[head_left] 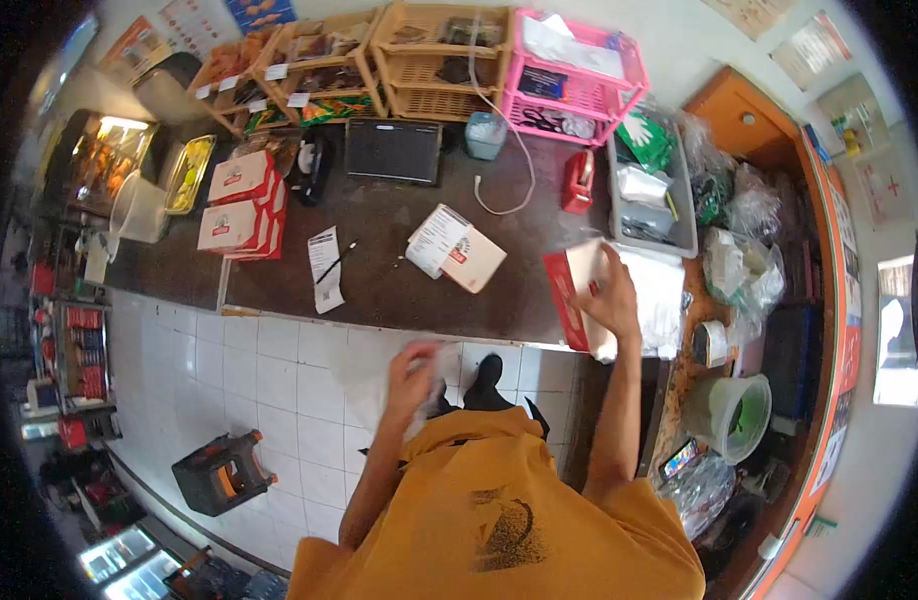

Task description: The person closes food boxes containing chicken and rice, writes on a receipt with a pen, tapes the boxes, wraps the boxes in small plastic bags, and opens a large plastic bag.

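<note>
My right hand (pixel 616 305) grips a red-and-white cardboard box (pixel 569 300) at the counter's right front, beside a stack of white sheets (pixel 651 300). The box is tilted up, its red side facing left. In front of the counter edge, my left hand (pixel 411 380) is closed on a thin translucent plastic bag (pixel 369 385), which hangs blurred over the floor. A flat pale box (pixel 479 265) lies mid-counter with a printed receipt (pixel 437 240) on it. Left of that are a second receipt (pixel 325 270) and a black pen (pixel 337 261).
Stacked red-and-white boxes (pixel 241 205) stand on the counter's left. Along the back are a dark screen (pixel 393 150), a blue cup (pixel 485 138), a white cable (pixel 530 165) and a red tape dispenser (pixel 578 182). A grey bin (pixel 669 232) sits right; a stool (pixel 219 472) stands on the floor.
</note>
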### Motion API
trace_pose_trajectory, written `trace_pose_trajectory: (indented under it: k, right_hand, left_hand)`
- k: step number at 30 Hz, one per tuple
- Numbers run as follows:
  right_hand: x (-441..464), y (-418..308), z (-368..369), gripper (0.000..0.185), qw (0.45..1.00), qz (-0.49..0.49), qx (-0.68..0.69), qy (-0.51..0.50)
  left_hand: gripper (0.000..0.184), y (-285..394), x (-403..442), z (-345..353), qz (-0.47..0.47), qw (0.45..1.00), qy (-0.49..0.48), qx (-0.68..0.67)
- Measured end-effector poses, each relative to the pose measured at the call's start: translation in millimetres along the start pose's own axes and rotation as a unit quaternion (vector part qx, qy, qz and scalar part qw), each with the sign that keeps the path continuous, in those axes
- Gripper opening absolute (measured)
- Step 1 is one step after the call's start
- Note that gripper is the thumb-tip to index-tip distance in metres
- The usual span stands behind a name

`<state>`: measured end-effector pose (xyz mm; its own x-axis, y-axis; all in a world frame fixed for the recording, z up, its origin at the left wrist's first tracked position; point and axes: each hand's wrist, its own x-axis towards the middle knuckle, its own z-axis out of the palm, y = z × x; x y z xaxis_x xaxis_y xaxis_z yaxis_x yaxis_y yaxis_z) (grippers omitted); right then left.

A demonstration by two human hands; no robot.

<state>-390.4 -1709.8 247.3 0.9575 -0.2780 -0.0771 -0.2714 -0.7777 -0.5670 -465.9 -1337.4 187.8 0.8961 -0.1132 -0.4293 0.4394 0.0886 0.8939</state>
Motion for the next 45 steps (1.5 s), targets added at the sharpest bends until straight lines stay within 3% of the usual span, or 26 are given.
trace_pose_trajectory:
  k: [2, 3, 4, 7, 10, 13, 14, 16, 18, 19, 21, 22, 23, 25, 28, 31, 33, 35, 38, 39, 41, 43, 45]
  right_hand:
    - [-51, 24, -38, 0.104, 1.000, 0.021, -0.019, -0.012]
    - [-72, 29, -57, 0.104, 0.995, 0.079, -0.052, -0.040]
    - [-92, 41, -74, 0.104, 0.994, 0.073, -0.068, -0.047]
    - [-144, 33, -134, 0.106, 0.994, 0.068, -0.067, -0.046]
    - [-163, -1, -172, 0.110, 0.997, 0.017, -0.051, -0.060]
    - [-143, -25, -163, 0.110, 0.991, -0.080, -0.001, -0.108]
    - [-129, -26, -143, 0.109, 0.986, -0.112, 0.049, -0.114]
    - [-100, -14, -75, 0.106, 0.965, -0.199, 0.134, -0.101]
    - [-84, 25, -6, 0.102, 0.952, -0.260, 0.122, -0.102]
    - [-78, 46, 26, 0.100, 0.953, -0.268, 0.076, -0.121]
    - [-70, 70, 62, 0.095, 0.957, -0.246, 0.063, -0.138]
    - [-68, 83, 68, 0.093, 0.962, -0.215, 0.095, -0.139]
    - [-65, 88, 74, 0.092, 0.965, -0.183, 0.127, -0.141]
    - [-58, 83, 83, 0.089, 0.975, -0.182, 0.009, -0.129]
    - [-42, 88, 109, 0.080, 0.965, -0.205, -0.071, -0.147]
    - [-29, 84, 117, 0.073, 0.959, -0.246, -0.036, -0.139]
    - [-24, 86, 126, 0.072, 0.952, -0.265, 0.049, -0.141]
    - [-19, 88, 137, 0.069, 0.955, -0.263, 0.036, -0.133]
    - [-14, 112, 139, 0.057, 0.955, -0.273, 0.008, -0.118]
    - [-21, 127, 133, 0.052, 0.954, -0.274, -0.003, -0.118]
    - [-39, 147, 97, 0.047, 0.961, -0.200, -0.117, -0.153]
    - [-31, 118, 19, 0.036, 0.885, -0.073, -0.207, -0.411]
    - [-36, 98, -12, 0.031, 0.905, -0.159, -0.196, -0.343]
  left_hand:
    - [0.023, 20, 24, 72, -0.004, 0.992, -0.129, -0.016]
    - [0.022, 36, 32, 108, -0.046, 0.987, -0.153, -0.025]
    - [0.022, 49, 39, 138, -0.092, 0.979, -0.179, -0.032]
    - [0.023, 59, 64, 187, -0.138, 0.966, -0.190, -0.105]
    - [0.023, 58, 86, 198, -0.192, 0.963, -0.140, -0.126]
    - [0.021, 29, 99, 201, -0.169, 0.975, -0.094, -0.113]
    - [0.031, -28, 132, 181, -0.160, 0.955, -0.176, -0.176]
    - [0.053, -27, 116, 163, -0.279, 0.863, -0.291, -0.304]
    - [0.073, -75, 133, 133, -0.219, 0.860, -0.292, -0.358]
    - [0.057, -77, 151, 131, -0.153, 0.960, -0.149, -0.181]
    - [0.039, -48, 136, 129, -0.114, 0.991, -0.024, -0.069]
    - [0.030, -43, 127, 121, -0.117, 0.990, -0.004, 0.076]
    - [0.024, -34, 107, 126, -0.056, 0.996, -0.010, 0.075]
    - [0.024, -76, 97, 125, 0.137, 0.971, 0.032, 0.192]
    - [0.024, -72, 64, 140, 0.205, 0.947, 0.023, 0.245]
    - [0.024, -6, 50, 170, 0.258, 0.943, 0.005, 0.211]
    - [0.023, 14, 53, 177, 0.261, 0.940, -0.006, 0.218]
    - [0.023, -4, 63, 174, 0.252, 0.941, -0.006, 0.226]
    - [0.024, -13, 69, 153, 0.107, 0.994, -0.002, 0.000]
    - [0.025, 1, 66, 148, 0.084, 0.996, -0.007, -0.003]
    - [0.025, 44, 67, 145, 0.047, 0.999, -0.006, -0.019]
    - [0.024, 42, 75, 145, 0.023, 0.998, -0.041, -0.030]
    - [0.022, 48, 73, 156, 0.017, 0.998, -0.060, -0.023]
